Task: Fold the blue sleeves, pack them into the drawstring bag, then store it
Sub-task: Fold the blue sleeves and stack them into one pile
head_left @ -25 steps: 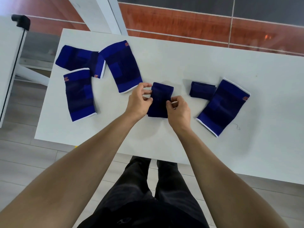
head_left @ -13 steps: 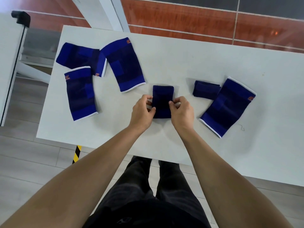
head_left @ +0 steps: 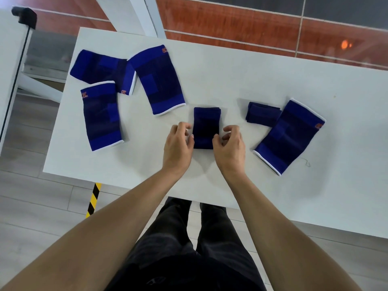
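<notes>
A folded blue sleeve (head_left: 206, 127) lies on the white table (head_left: 231, 76) between my hands. My left hand (head_left: 178, 143) is at its left edge and my right hand (head_left: 230, 145) at its right edge; the thumbs touch the cloth while the curled fingers stand off it. A second folded sleeve (head_left: 262, 114) lies to the right, partly tucked against a flat sleeve (head_left: 289, 137). Three flat sleeves lie at the far left: one crosswise (head_left: 100, 70), one upright (head_left: 100, 116) and one angled (head_left: 159, 80). No drawstring bag is in view.
A second white table with a black clamp (head_left: 24, 15) stands at the left edge. White frame bars (head_left: 130, 13) rise behind the table. Yellow-black floor tape (head_left: 93, 200) shows below the near edge, where my legs (head_left: 189, 238) stand.
My hands pressed the folded sleeve flat on the table, then loosened; the fingers have lifted away from its sides. The other sleeves have not moved.
</notes>
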Demonstrator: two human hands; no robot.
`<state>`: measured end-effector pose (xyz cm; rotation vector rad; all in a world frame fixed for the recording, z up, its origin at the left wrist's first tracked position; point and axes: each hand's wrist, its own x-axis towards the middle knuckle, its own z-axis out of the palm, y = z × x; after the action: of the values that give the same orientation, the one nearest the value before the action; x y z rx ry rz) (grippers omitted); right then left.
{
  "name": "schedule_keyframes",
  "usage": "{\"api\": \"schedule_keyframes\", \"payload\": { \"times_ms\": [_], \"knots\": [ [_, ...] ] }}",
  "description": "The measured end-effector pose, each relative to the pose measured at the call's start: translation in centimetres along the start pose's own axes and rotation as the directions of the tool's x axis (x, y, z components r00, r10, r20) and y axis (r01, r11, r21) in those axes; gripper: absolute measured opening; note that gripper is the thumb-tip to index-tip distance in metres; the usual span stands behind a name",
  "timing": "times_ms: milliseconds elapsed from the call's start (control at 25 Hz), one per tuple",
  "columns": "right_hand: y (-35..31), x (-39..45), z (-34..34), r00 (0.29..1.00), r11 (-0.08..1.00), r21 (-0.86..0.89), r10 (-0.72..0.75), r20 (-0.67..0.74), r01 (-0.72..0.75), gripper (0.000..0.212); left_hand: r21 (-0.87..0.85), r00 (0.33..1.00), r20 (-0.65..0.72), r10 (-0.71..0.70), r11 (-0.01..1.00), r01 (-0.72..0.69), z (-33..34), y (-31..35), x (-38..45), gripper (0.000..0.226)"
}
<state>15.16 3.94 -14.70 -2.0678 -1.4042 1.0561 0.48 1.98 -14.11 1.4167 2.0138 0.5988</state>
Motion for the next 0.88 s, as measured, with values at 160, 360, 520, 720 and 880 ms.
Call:
{"api": "schedule_keyframes", "payload": {
  "times_ms": [160, 360, 520, 720, 880],
  "knots": [
    [1.6, -1.6, 0.3, 0.994, 0.995, -0.048, -0.083, 0.066, 0.087, 0.036, 0.028, 0.993, 0.114, 0.036, 0.999, -0.039, 0.3, -1.6, -2.6, 0.034],
    [2.6, -1.8, 0.4, 0.977, 0.986, -0.027, -0.162, 0.138, 0.167, 0.047, 0.078, 0.991, 0.120, 0.058, 0.995, -0.068, 0.5, -2.0, -2.7, 0.044],
    [2.7, -1.6, 0.1, 0.979, 0.989, -0.003, -0.148, 0.140, 0.150, 0.042, 0.113, 0.987, 0.123, 0.104, 0.987, -0.118, 0.5, -1.9, -2.2, 0.041],
    [2.5, -1.4, -0.2, 0.979, 0.989, 0.011, -0.145, 0.145, 0.145, 0.046, 0.098, 0.983, 0.143, 0.115, 0.987, -0.130, 0.5, -2.2, -2.2, 0.044],
    [2.5, -1.9, 0.1, 0.954, 0.971, -0.055, -0.217, 0.208, 0.232, 0.059, 0.060, 0.984, 0.175, 0.043, 0.997, -0.055, 0.7, -1.2, -2.0, 0.051]
  ]
}}
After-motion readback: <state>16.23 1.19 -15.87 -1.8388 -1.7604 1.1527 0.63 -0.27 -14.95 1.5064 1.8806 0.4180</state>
